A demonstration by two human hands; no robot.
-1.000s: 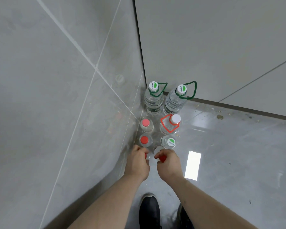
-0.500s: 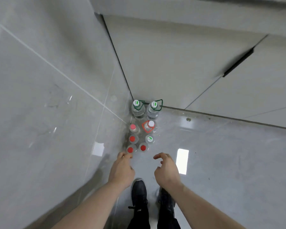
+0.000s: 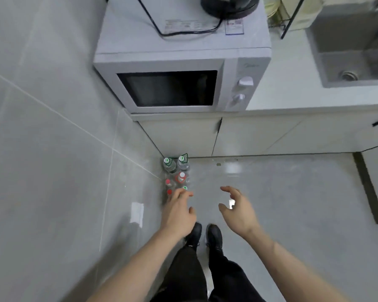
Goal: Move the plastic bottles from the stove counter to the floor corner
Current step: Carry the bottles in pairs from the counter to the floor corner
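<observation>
We see clear plastic bottles standing upright in two close rows in the floor corner, green-and-white caps at the back, red caps nearer us, nearest ones partly hidden

home kitchen, microwave on counter, sink, tiled floor

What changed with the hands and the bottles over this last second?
Both hands let go of the two nearest red-capped bottles and lifted away; the left hand and right hand now hang open and empty as the person stands up. The bottles stayed clustered upright in the floor corner.
</observation>
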